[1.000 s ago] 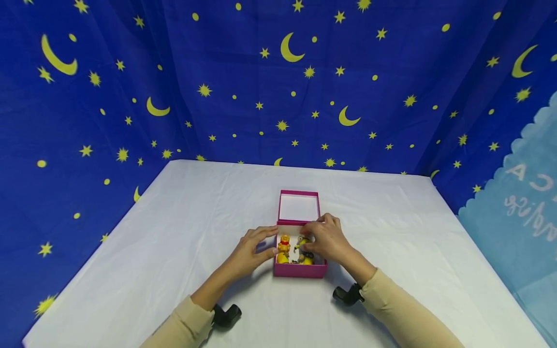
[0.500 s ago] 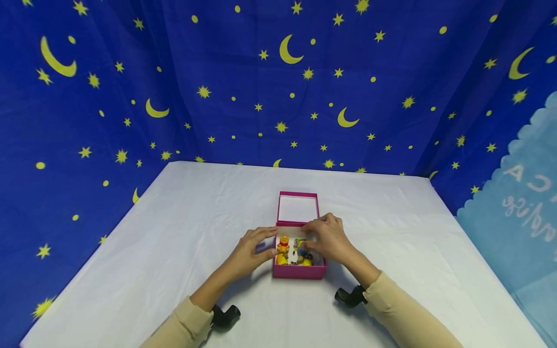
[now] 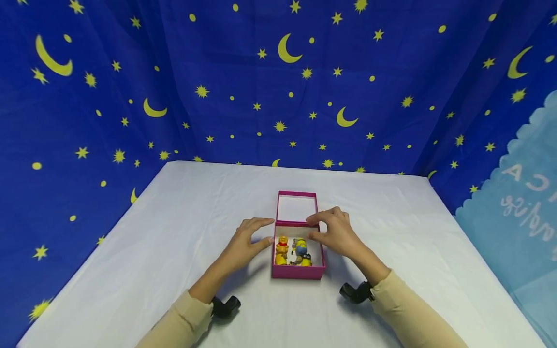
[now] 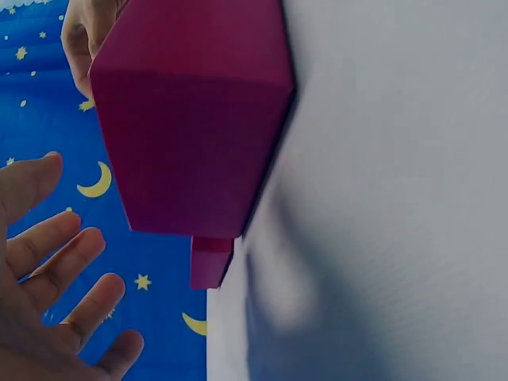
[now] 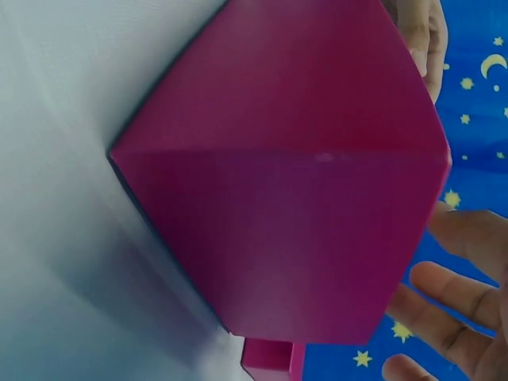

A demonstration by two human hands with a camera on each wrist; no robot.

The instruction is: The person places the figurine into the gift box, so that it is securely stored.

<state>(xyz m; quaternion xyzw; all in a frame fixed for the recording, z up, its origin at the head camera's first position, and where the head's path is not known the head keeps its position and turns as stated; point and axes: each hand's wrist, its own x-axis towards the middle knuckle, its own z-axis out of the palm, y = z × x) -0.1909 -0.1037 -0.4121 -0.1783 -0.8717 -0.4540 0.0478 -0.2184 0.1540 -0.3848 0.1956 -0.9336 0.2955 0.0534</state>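
Observation:
A magenta box (image 3: pixel 298 273) stands in the middle of the table with its inside facing up. In it lie a bear figure in a red top (image 3: pixel 282 245), a yellow-and-blue minion figure (image 3: pixel 300 247) and smaller yellow toys at the front. My left hand (image 3: pixel 241 245) is beside the box's left wall, fingers extended, fingertips right at the rim. In the left wrist view the same hand (image 4: pixel 59 290) has its fingers spread and holds nothing. Over the right rim hangs my right hand (image 3: pixel 337 233), thumb and fingers apart. Its fingers (image 5: pixel 452 290) show empty in the right wrist view.
Directly behind the box lies its magenta lid (image 3: pixel 298 207), white inside turned up. A white cloth covers the table (image 3: pixel 209 203). A blue curtain (image 3: pixel 243 72) with moons and stars hangs behind, and a light blue cloth (image 3: pixel 518 232) hangs at the right.
My right hand has let go of the minion figure and risen to the right, out of the box. The left hand has drawn slightly back from the left rim.

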